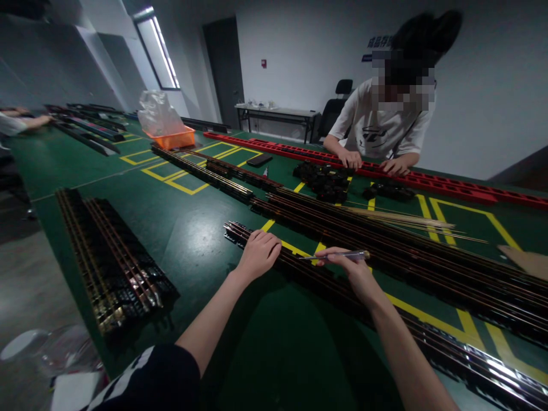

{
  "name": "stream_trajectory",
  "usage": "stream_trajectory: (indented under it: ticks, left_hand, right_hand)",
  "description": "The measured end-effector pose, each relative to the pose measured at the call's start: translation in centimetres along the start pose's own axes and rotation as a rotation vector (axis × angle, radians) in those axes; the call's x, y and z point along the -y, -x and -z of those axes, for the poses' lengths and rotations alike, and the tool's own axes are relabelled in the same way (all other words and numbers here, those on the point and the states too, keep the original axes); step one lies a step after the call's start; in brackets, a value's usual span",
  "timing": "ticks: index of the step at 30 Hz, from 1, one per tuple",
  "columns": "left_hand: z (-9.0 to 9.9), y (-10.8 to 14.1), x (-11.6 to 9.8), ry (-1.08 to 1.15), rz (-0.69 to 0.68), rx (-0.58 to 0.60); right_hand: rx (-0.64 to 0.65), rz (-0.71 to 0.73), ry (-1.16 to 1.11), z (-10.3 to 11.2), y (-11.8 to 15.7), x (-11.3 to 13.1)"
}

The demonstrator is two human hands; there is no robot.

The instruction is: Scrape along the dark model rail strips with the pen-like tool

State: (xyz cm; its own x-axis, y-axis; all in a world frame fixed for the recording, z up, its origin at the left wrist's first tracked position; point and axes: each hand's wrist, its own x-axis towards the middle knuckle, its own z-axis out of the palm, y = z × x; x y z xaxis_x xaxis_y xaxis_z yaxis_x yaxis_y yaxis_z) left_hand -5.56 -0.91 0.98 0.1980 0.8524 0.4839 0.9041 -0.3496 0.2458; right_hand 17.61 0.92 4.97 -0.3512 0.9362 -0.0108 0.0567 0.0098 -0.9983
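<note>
A long black rail with shiny metal rods runs diagonally across the green table in front of me. My left hand is closed over it near its far left end, fingers curled across the top. Between the thumb and fingers of my right hand is a slim screwdriver. It lies nearly level, its shaft pointing left toward my left hand, the tip just above or at the rail; contact cannot be made out. Just beyond lie more long black rails with copper-coloured rods.
Two shorter black rail pieces lie at the left. An orange basket holds a clear plastic bag. Across the table, a person rests both hands on a red rail. Black parts and thin sticks lie between us.
</note>
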Motion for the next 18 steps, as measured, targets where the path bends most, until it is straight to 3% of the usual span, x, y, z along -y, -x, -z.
stream_trajectory:
  ticks: [10,18]
  left_hand:
    - [0.16,0.00,0.14,-0.003,0.001,0.007]
    - [0.08,0.03,0.21,-0.020,-0.010,0.000]
  right_hand:
    - [0.026,0.026,-0.034,0.78,-0.19,-0.43]
    - [-0.039,0.032,-0.081,0.79,-0.38,-0.74]
